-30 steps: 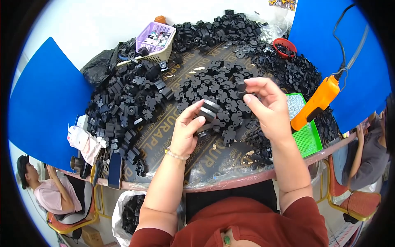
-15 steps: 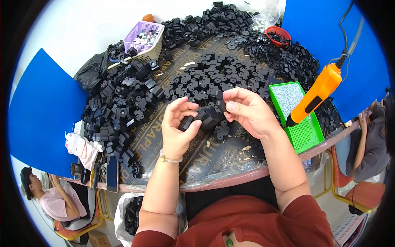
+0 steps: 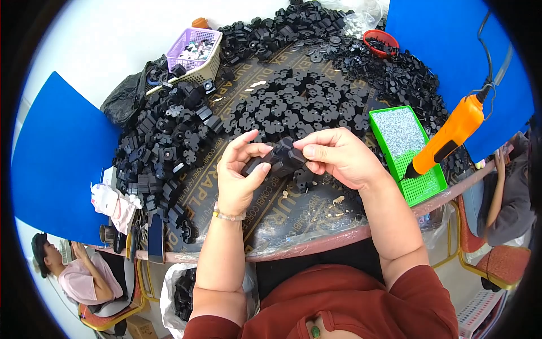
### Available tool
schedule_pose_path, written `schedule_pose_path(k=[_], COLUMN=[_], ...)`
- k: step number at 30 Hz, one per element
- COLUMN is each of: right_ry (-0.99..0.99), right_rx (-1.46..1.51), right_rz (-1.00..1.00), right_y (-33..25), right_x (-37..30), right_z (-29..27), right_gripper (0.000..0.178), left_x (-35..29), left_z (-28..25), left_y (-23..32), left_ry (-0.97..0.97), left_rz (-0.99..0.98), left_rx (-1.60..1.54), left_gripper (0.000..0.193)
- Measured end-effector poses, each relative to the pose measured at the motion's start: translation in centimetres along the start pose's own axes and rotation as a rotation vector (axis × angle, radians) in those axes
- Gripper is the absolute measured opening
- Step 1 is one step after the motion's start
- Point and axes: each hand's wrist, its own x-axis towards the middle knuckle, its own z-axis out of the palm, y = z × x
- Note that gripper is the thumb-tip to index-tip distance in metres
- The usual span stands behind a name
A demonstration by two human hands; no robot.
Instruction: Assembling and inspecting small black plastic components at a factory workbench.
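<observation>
With the hands as the middle of the dial and twelve pointing away from the wearer, I see a blocky black plastic part (image 3: 287,160) right at the centre, held up above the table (image 3: 316,229). The left hand (image 3: 240,169) has it gripped between thumb and curled fingers. The right hand (image 3: 337,157) pinches at its right end, thumb against forefinger; I can't tell whether a separate small piece is caught there. Flat, lobed black pieces (image 3: 299,101) spread out at twelve. Chunkier black parts (image 3: 169,141) are heaped around nine to ten, and a purple basket (image 3: 176,51) stands at eleven. At one sits a red bowl (image 3: 368,42) of small black bits. A green tray (image 3: 379,140) with silvery pieces lies at three, an orange electric screwdriver (image 3: 451,131) slanting over it.
</observation>
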Motion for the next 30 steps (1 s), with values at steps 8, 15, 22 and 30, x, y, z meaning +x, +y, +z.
schedule_pose_path(k=[8, 15, 22, 30], right_ry=[-0.008, 0.018, -0.042, 0.014], right_rx=[-0.143, -0.243, -0.164, -0.87], right_rz=[-0.05, -0.081, -0.13, -0.477], right_y=[0.2, 0.9, 0.6, 1.5], right_x=[-0.1, 0.4, 0.1, 0.2], right_z=[0.2, 0.6, 2.1, 2.7], right_gripper=[0.02, 0.046, 0.063, 0.069], left_x=[-0.1, -0.1, 0.1, 0.4], left_z=[0.1, 0.1, 0.2, -1.1], left_y=[0.1, -0.4, 1.0, 4.6], left_ry=[-0.002, -0.044, -0.102, -0.112], left_rz=[0.019, 0.062, 0.033, -0.321], left_rx=[0.021, -0.054, -0.226, 0.058], left_gripper=[0.061, 0.06, 0.058, 0.035])
